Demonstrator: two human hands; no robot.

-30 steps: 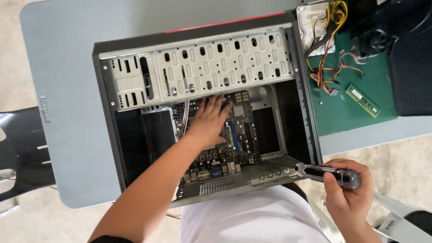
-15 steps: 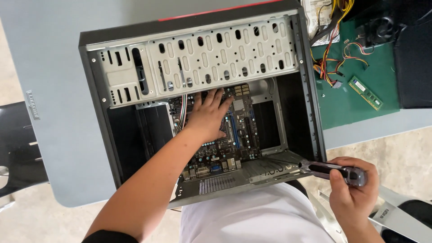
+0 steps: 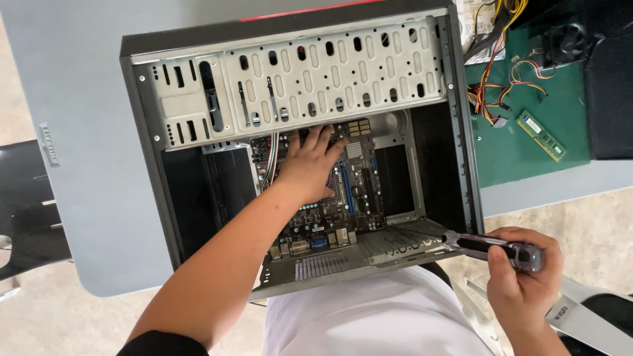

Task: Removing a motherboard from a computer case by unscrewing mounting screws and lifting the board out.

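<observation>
An open black computer case (image 3: 165,198) lies on its side on a grey table (image 3: 86,99). Inside it sits a dark motherboard (image 3: 356,191) below a perforated metal drive cage (image 3: 316,72). My left hand (image 3: 306,165) rests flat on the motherboard, fingers spread toward the cage. My right hand (image 3: 524,283) is off the table's near edge, to the right of the case, closed around a screwdriver (image 3: 494,249) with a clear and black handle. Its tip points left at the case's rear slot covers (image 3: 402,240).
A green mat (image 3: 521,145) lies right of the case with a memory stick (image 3: 541,135) and a bundle of coloured cables (image 3: 491,99). A black box (image 3: 610,92) stands at the far right. A black chair (image 3: 26,204) is at the left. The floor below is beige.
The view has shifted so the case sits more to the right and lower. My left hand stays on the motherboard. My right hand keeps the screwdriver near the case's rear edge.
</observation>
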